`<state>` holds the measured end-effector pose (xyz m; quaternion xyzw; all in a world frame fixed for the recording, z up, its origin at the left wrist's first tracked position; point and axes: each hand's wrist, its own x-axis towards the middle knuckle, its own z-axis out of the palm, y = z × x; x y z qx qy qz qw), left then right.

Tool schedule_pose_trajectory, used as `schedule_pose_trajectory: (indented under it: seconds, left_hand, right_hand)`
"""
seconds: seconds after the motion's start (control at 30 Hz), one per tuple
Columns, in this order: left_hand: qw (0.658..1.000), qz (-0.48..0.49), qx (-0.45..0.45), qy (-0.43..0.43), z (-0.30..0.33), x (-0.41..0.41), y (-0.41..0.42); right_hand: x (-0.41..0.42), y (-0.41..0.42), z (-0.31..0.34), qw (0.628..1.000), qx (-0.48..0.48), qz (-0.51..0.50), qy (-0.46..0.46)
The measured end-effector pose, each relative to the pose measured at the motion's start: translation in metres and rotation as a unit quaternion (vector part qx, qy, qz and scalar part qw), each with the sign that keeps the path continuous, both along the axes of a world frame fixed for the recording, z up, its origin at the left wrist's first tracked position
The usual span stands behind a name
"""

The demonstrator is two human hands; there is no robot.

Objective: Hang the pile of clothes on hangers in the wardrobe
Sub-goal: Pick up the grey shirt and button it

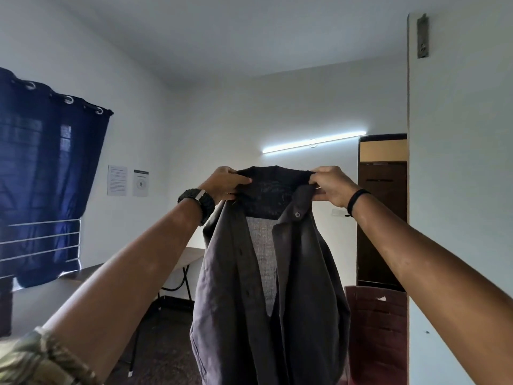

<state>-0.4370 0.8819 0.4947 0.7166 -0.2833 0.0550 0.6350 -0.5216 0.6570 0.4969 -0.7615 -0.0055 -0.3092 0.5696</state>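
While both arms reach up, left hand (226, 182) and right hand (331, 184) each pinch the dark shirt (266, 273) at its collar, letting it dangle open.

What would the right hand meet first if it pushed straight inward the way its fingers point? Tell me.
The right hand points inward along the shirt collar, so it would likely meet the left hand gripping the other end; depth is unclear.

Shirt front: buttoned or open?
Open. The shirt hangs from its collar, gripped by the left hand and right hand; its two front panels are parted, showing the inner back fabric.
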Motion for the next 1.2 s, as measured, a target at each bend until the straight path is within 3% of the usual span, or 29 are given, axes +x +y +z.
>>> schedule_pose_trajectory:
  seconds: [0.13, 0.3, 0.5, 0.63, 0.7, 0.8, 0.87, 0.97, 1.07, 1.13, 1.2]
  left_hand:
    - [0.991, 0.106, 0.056, -0.067, -0.002, 0.003, 0.008]
    - [0.942, 0.140, 0.285, -0.106, -0.007, 0.010, 0.039]
    - [0.869, 0.204, 0.404, -0.201, -0.037, 0.039, 0.044]
    - [0.812, 0.317, 0.408, -0.272, -0.064, 0.064, 0.039]
    - [0.828, 0.299, 0.376, -0.289, -0.074, 0.072, 0.033]
    - [0.937, 0.150, 0.234, -0.211, -0.084, 0.077, 0.022]
    - [0.980, 0.037, 0.145, -0.131, -0.092, 0.076, 0.018]
    - [0.989, -0.075, 0.108, -0.072, -0.101, 0.078, 0.009]
    - [0.987, -0.120, 0.088, -0.054, -0.105, 0.080, 0.003]
    - [0.989, -0.131, 0.052, -0.046, -0.105, 0.078, -0.001]
    - [0.990, -0.120, 0.038, -0.063, -0.103, 0.071, -0.004]
  right_hand:
    - [0.003, 0.003, -0.004, 0.980, -0.170, -0.105, -0.009]
    - [0.000, -0.005, -0.009, 0.893, -0.429, -0.132, 0.028]
    - [0.005, 0.012, -0.023, 0.865, -0.490, -0.068, 0.082]
    - [0.009, 0.038, -0.035, 0.846, -0.516, 0.048, 0.125]
    - [0.012, 0.048, -0.045, 0.845, -0.487, 0.144, 0.167]
    - [0.023, 0.062, -0.060, 0.835, -0.457, 0.235, 0.196]
    - [0.031, 0.069, -0.067, 0.821, -0.498, 0.230, 0.159]
    - [0.040, 0.075, -0.077, 0.793, -0.572, 0.180, 0.105]
    - [0.043, 0.077, -0.085, 0.789, -0.581, 0.179, 0.088]
    - [0.043, 0.080, -0.088, 0.796, -0.561, 0.213, 0.079]
    - [0.046, 0.083, -0.086, 0.827, -0.523, 0.203, 0.028]
